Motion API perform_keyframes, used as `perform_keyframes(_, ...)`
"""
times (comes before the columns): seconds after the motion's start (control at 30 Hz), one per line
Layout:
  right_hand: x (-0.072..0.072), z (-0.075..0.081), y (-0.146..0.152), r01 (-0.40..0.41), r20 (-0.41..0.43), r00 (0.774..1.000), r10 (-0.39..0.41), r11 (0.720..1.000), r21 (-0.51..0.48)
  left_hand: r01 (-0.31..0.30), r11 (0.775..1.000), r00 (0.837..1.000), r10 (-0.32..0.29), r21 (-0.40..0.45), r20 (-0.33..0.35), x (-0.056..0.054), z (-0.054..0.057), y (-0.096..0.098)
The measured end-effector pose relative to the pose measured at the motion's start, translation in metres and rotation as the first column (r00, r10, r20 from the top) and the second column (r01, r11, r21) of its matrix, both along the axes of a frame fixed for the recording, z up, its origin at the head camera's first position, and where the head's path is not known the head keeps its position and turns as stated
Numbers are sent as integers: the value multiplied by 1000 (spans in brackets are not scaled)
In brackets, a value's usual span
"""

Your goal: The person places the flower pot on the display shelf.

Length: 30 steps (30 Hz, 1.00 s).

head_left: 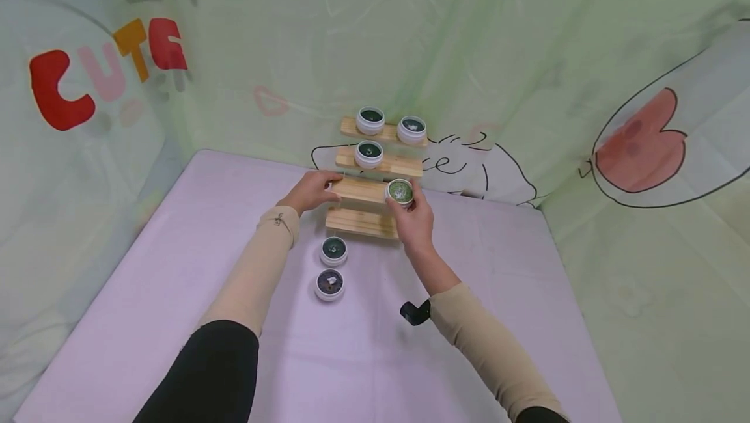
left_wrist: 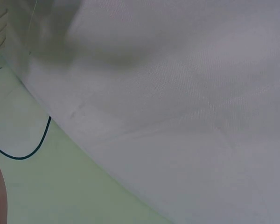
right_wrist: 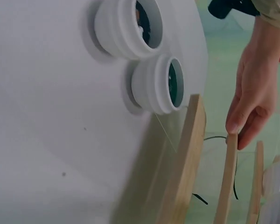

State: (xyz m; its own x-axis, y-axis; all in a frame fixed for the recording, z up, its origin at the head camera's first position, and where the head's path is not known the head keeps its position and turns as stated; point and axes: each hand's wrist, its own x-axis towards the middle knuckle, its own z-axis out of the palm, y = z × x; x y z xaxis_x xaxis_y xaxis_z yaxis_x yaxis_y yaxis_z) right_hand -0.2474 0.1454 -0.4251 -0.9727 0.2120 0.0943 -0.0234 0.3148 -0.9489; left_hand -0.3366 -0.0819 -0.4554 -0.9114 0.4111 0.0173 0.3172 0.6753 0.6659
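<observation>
A tiered wooden display stand [head_left: 359, 190] stands at the back of the table. My left hand [head_left: 310, 191] pinches the left end of its second step from the front; the right wrist view shows the thumb and fingers at the plank [right_wrist: 229, 163]. My right hand [head_left: 417, 220] grips a small white jar [head_left: 400, 192] with green contents by its sides, over the right end of that same step. Two jars [head_left: 370, 121] [head_left: 412, 129] sit on the rear step, and one jar [head_left: 369, 154] on the step before it.
Two more open white jars [head_left: 334, 250] [head_left: 329, 284] with dark contents stand on the lilac tabletop [head_left: 375, 358], in front of the stand's left end. Directly behind the stand hangs a pale green printed curtain [head_left: 328, 52]. A black camera piece [head_left: 415, 313] juts from the right wrist.
</observation>
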Motion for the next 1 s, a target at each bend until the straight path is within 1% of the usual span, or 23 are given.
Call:
perform_keyframes(0.13, -12, 7, 2, 29, -8, 1000, -29, 999, 34, -13, 1000, 1000, 13, -9, 18, 1, 2, 0)
perform_keyframes(0.27, -26, 9, 4, 54, -6, 999, -54, 997, 54, -17, 1000, 1000, 17, -10, 22, 1, 2, 0)
perform_keyframes(0.43, -41, 10, 4, 81, 10, 997, -81, 996, 47, -16, 1000, 1000, 16, -2, 18, 0, 2, -1)
perform_keyframes(0.67, -54, 11, 4, 94, -2, 996, -94, 996, 4, -12, 1000, 1000, 12, -8, 5, -1, 3, 0)
perform_keyframes(0.9, -61, 10, 4, 91, 10, 996, -91, 996, -10, 0, 1000, 1000, -1, -10, -10, -2, -2, 0)
perform_keyframes(1.0, -64, 9, 5, 98, 7, 995, -98, 995, 5, 3, 1000, 1000, -3, -11, -8, -2, -4, 1)
